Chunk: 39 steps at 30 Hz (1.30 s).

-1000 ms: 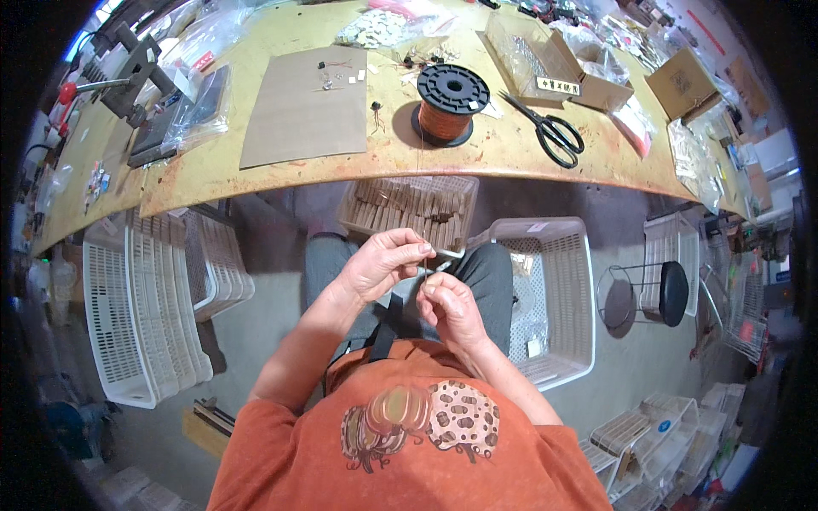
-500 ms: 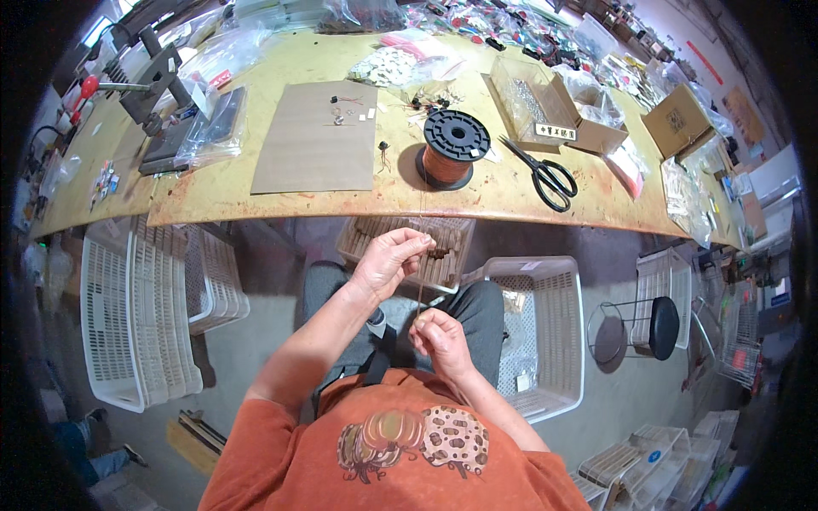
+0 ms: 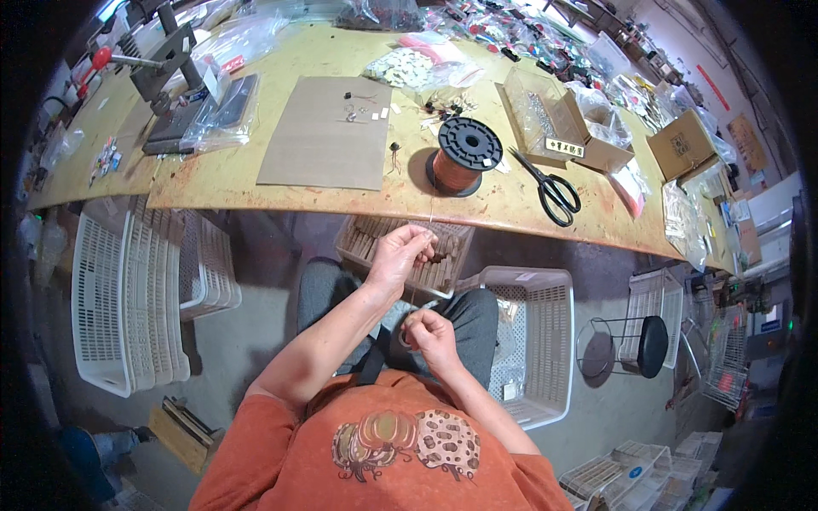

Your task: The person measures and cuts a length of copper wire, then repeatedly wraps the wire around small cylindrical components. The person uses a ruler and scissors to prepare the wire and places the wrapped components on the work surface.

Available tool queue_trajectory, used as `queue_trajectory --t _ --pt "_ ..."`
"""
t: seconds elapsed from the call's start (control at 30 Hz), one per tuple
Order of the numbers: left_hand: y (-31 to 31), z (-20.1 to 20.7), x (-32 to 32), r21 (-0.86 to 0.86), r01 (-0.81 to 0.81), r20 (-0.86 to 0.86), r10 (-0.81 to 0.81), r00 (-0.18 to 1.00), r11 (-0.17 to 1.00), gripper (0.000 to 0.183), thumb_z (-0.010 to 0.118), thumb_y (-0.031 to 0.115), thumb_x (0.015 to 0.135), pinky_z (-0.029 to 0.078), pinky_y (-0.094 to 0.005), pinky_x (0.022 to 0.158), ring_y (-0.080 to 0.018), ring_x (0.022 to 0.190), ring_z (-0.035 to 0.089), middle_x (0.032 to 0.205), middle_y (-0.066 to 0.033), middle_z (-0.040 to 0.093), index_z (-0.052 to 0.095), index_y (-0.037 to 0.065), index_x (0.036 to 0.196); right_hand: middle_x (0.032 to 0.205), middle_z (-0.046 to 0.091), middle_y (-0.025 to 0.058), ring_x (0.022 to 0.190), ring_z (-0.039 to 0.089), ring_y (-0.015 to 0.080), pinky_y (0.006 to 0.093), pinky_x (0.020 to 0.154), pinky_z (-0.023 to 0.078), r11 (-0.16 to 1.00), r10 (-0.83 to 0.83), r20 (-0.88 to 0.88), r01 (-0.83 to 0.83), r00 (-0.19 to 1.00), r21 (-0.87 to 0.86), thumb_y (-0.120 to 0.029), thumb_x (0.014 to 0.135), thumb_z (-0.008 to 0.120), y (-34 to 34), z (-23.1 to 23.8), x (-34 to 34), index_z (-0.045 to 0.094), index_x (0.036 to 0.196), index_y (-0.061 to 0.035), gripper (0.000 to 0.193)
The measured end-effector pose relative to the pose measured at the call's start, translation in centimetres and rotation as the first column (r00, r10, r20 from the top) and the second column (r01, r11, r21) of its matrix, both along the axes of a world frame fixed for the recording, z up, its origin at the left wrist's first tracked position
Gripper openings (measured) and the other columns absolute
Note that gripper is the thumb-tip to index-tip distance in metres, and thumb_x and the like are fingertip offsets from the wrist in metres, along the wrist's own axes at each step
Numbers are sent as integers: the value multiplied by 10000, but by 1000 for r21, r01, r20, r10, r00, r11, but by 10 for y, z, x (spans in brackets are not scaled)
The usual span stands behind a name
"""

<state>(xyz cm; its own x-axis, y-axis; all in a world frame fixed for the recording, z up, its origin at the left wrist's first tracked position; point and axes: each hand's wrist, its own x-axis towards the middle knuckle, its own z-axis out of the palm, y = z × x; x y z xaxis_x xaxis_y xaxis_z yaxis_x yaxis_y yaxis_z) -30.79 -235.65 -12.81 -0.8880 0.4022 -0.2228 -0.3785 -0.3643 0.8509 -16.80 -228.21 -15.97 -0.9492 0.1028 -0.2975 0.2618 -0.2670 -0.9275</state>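
Hands (image 3: 402, 255) before the yellow table (image 3: 213, 180), black spool (image 3: 456, 139) (orange wire (image 3: 454, 176)) on top

The one view is a wide fisheye worn on the person's head, on the left of a side-by-side pair, looking steeply down and forward. It is upright and unmirrored. Nearest, the shirt (image 3: 281, 460) fills the bottom; the left hand (image 3: 400, 255) and right hand (image 3: 434, 336) sit around mid-frame, at middle range. Farther off, the tabletop (image 3: 503, 209) spans the upper part, its front edge bowed by the lens, with the spool (image 3: 456, 170) seen obliquely from above. Floor (image 3: 264, 341) shows to both sides, the wall leans in at upper right, and dark vignetting closes the corners.
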Motion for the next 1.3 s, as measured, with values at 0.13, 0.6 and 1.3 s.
queue_trajectory --t 0.13,0.6,1.3 --pt "1 -7 -2 0 -52 -10 52 999 999 111 577 175 872 365 -165 549 -15 599 500 668 39 590 637 99 819 573 484 -52 479 408 18 179 442 331 1000 -6 8 6 1000 24 -70 865 512 -3 -1 -2 566 714 -40 162" --pt "-42 -5 29 -257 311 -85 -342 936 915 186 613 158 856 492 -216 652 -85 724 604 842 -63 660 636 -3 945 612 543 -16 507 444 26 172 451 352 995 -40 -26 42 999 91 -88 868 518 -3 3 7 575 745 -46 142" --pt "-39 -8 41 -148 216 -111 -233 966 965 196 542 167 889 365 -150 518 -10 558 466 665 4 622 667 16 876 652 522 -25 540 441 31 187 501 375 1000 -29 -31 29 999 10 -49 841 504 -4 7 4 524 697 -42 145"
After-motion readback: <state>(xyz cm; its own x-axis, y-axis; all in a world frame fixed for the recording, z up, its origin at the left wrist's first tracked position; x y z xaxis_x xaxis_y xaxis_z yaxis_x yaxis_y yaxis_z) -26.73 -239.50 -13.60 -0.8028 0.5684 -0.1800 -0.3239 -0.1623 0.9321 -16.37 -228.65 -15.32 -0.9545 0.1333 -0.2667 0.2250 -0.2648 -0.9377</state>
